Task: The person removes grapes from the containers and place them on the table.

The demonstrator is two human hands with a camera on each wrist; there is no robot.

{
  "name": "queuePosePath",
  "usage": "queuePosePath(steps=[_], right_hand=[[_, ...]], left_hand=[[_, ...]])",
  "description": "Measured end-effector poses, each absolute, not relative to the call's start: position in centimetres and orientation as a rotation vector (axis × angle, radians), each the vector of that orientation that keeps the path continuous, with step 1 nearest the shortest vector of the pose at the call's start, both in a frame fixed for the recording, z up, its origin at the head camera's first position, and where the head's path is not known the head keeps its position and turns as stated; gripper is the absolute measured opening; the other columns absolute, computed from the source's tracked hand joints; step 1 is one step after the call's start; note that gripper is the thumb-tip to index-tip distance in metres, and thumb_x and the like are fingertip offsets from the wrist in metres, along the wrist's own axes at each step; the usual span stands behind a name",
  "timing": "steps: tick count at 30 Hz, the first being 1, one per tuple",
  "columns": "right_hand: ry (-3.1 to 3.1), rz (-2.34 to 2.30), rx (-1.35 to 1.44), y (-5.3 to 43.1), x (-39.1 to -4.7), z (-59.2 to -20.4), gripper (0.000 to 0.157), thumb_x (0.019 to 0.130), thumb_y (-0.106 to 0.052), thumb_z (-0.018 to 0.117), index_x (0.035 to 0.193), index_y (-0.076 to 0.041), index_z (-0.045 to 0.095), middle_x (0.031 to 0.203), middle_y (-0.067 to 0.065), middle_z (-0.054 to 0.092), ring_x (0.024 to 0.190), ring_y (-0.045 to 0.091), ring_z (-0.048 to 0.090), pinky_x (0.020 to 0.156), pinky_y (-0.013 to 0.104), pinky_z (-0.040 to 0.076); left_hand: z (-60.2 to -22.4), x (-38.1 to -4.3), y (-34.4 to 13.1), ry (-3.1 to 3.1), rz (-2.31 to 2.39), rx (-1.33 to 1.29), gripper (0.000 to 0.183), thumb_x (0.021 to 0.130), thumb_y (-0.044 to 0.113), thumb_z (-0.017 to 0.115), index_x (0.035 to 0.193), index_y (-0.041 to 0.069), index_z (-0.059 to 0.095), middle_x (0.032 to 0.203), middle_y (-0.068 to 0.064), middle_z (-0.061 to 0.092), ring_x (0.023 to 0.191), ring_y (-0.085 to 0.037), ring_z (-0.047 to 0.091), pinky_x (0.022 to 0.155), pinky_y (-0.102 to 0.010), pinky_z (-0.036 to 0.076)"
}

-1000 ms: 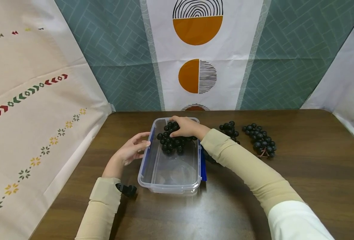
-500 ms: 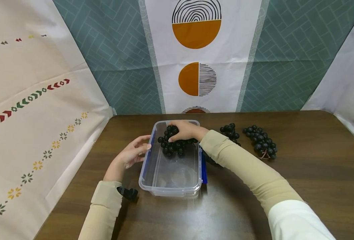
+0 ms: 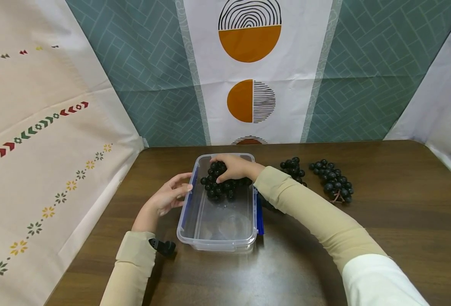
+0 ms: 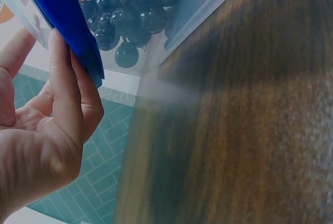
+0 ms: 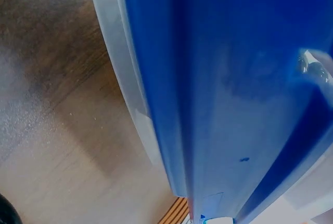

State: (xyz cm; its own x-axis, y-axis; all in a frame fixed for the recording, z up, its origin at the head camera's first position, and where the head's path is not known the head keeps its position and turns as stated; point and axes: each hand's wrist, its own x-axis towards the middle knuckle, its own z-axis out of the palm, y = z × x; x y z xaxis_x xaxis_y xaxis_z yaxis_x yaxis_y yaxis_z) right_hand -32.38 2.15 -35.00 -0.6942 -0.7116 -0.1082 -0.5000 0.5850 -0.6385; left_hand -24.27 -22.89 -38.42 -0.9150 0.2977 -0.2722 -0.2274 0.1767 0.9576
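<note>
A clear plastic food container [image 3: 217, 221] with blue side latches stands uncovered on the table. Inside its far half lies a bunch of black grapes [image 3: 217, 187]. My right hand [image 3: 234, 165] reaches over the container's right rim and grips the bunch, thumb in front of it. At the left side, my left hand [image 3: 168, 193] rests its fairly straight fingers against the container. The left wrist view has those fingers [image 4: 65, 73] touching the blue latch [image 4: 67, 21], with grapes [image 4: 130, 15] visible through the clear wall. A blue latch [image 5: 229, 104] fills much of the right wrist view, where the right hand is hidden.
To the right of the container lie another grape bunch [image 3: 294, 168], partly behind the right sleeve [image 3: 309, 208], and one more bunch [image 3: 332, 180] with a reddish stem. The wooden table [image 3: 393, 204] ends at a patterned cloth backdrop [image 3: 378, 85].
The head view has shifted slightly, lowering everything in it a little. My right hand, still gripping the grapes in the container, has moved only slightly; the left hand stays at the container's side.
</note>
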Motion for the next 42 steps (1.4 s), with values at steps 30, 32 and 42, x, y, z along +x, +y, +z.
queuePosePath(steps=[30,32,42], right_hand=[[2.453,-0.757,-0.998,2.05,-31.65,-34.07,0.058,0.082,-0.009,0.074,0.135,-0.011,0.051,0.148,0.010,0.040,0.136,0.028,0.036,0.110,0.044,0.033],[2.458,-0.755,-1.002,2.03,-31.63,-34.05,0.056,0.082,-0.009,0.074,0.133,-0.011,0.053,0.147,0.010,0.041,0.136,0.028,0.037,0.109,0.044,0.033],[2.489,-0.732,-1.002,1.95,-31.35,-34.06,0.054,0.082,-0.010,0.075,0.132,-0.012,0.055,0.145,0.009,0.044,0.134,0.028,0.040,0.108,0.043,0.035]], left_hand=[[-38.35,-24.26,-22.95,2.048,1.795,0.073,0.056,0.096,0.019,0.057,0.145,0.016,0.030,0.117,-0.011,0.050,0.100,-0.021,0.060,0.078,-0.032,0.054],[-38.31,-24.24,-23.00,2.047,1.795,0.084,0.056,0.096,0.019,0.057,0.146,0.015,0.029,0.116,-0.010,0.050,0.100,-0.021,0.060,0.078,-0.032,0.054],[-38.38,-24.22,-22.93,2.034,1.818,0.072,0.055,0.096,0.018,0.057,0.145,0.016,0.031,0.114,-0.007,0.050,0.099,-0.020,0.060,0.078,-0.032,0.054]])
